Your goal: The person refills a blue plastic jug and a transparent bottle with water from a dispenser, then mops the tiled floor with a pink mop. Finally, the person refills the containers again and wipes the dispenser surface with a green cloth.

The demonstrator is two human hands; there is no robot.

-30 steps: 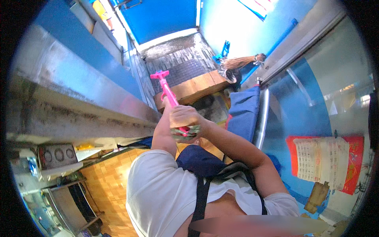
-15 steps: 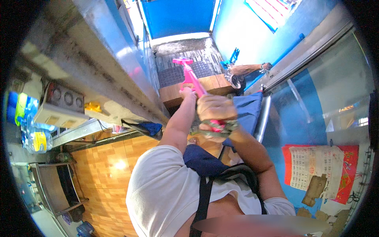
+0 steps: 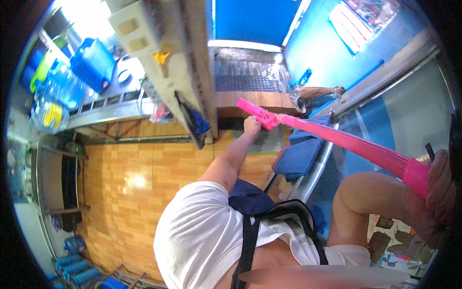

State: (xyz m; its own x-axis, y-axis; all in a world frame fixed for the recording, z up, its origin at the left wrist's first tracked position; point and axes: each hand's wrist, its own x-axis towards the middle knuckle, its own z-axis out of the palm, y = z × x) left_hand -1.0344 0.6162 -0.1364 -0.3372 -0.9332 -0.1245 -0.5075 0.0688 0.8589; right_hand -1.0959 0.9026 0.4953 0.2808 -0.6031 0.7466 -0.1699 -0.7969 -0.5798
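A long pink tube-shaped tool (image 3: 346,139) stretches from the middle of the head view to its right rim. One end has a bracket-like, branching pink piece; I cannot tell its exact kind. My left hand (image 3: 251,125), at the end of a stretched-out arm, closes round that end. At the far right, my right hand (image 3: 435,192) grips the wider pink collar at the other end, raised close to the camera. Shade and the picture's rim hide part of its fingers.
Folded dark blue cloth (image 3: 301,154) hangs over a metal rail to the right. A wooden step (image 3: 255,100) leads to a patterned floor and blue door (image 3: 255,19). A broom (image 3: 317,91) leans by the wall. Bottles and a blue jerrycan (image 3: 92,62) stand on the left counter.
My right hand has moved from the middle, near my left hand, far out to the right. The tool now slants rightward and shows more length. The view has shifted, revealing more of the left counter.
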